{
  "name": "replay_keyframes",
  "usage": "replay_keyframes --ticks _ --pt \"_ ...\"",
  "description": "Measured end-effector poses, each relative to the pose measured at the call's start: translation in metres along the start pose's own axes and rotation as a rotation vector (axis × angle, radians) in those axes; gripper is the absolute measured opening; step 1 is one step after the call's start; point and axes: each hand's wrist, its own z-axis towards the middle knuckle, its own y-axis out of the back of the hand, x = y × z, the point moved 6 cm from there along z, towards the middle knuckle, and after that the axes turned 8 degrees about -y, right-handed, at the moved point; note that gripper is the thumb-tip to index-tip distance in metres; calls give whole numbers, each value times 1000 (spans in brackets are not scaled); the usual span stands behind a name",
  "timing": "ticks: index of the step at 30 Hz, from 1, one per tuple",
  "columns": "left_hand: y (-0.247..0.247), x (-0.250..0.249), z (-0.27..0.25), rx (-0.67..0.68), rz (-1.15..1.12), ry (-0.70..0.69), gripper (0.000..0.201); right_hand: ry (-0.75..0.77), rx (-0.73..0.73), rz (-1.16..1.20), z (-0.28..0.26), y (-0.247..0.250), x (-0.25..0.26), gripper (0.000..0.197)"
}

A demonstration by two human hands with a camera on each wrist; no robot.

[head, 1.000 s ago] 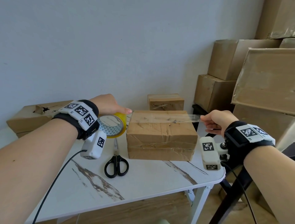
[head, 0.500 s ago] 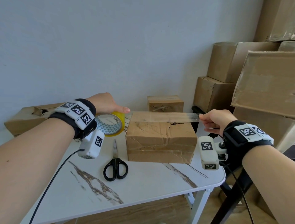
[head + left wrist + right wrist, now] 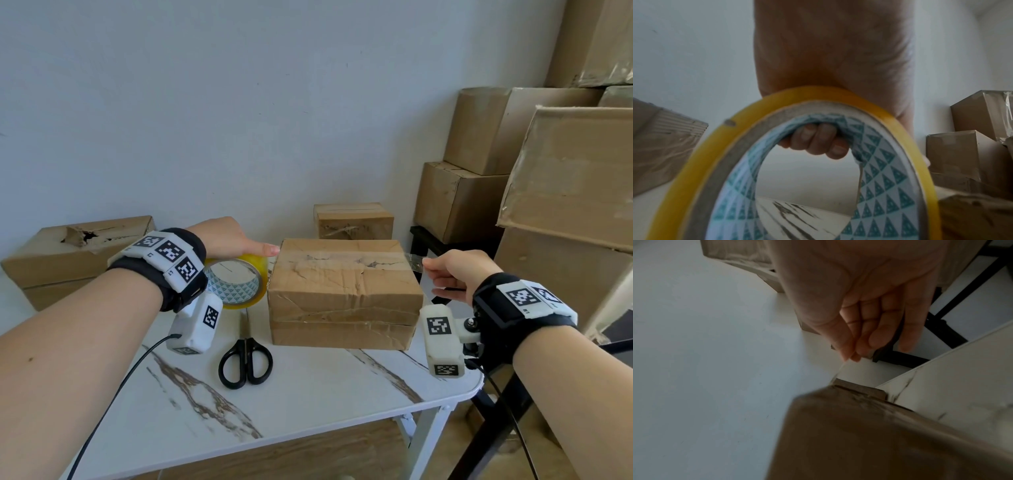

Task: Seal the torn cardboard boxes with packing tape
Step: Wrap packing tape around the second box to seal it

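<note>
Gripping from the left, the person's left hand (image 3: 229, 236) holds the yellow-edged roll of clear packing tape (image 3: 236, 282): in the left wrist view its fingers (image 3: 818, 141) curl through the cardboard core while the palm (image 3: 834, 48) lies over the outer rim. The roll stands on edge just beside the left end of the dented brown cardboard box (image 3: 342, 294), which sits near the middle of the white marble-patterned table (image 3: 308, 394). From the roll a strip of clear tape (image 3: 342, 257) runs along the box's top, over a jagged tear (image 3: 380, 264) near its right end, and on past the right edge. There the right hand (image 3: 455, 274) has its grip on the free end, thumb and forefinger pinched on it while the other fingers (image 3: 908, 331) hang loosely extended; this hand is just beside the box's right end, off the table's edge.

Farther left on the table lies a flat brown box with a ragged hole in its top (image 3: 75, 250). Black-handled scissors (image 3: 246, 359) lie closed in front of the roll, apart from it. A small brown box (image 3: 352, 221) stands behind the taped one, and large stacked cartons (image 3: 513, 164) fill the right side.
</note>
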Motion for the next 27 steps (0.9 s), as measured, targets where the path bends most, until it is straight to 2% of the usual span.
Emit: replay_keyframes --ticks 7,14,16,18,19,23,25,27 --pt "-17 7 3 41 -57 27 73 -48 36 56 3 -18 -16 12" --pt "-25 9 4 52 -43 62 98 -38 52 -61 -3 -35 -15 20" --pt "-24 4 1 61 -37 40 91 -6 39 -108 -5 -36 -12 22" --pt "-22 -1 -2 64 -35 18 68 16 47 -129 -7 -36 -12 21" --pt "-21 -3 -2 70 -36 0 64 25 55 -152 -6 -36 -14 21" --pt "-19 1 1 11 -73 -2 63 59 90 -274 -9 -41 -14 19" --pt "-19 2 3 -12 -102 -17 58 96 92 -253 -9 -41 -6 35" --pt "-19 2 4 -36 -123 -30 59 156 75 -188 -12 -35 9 38"
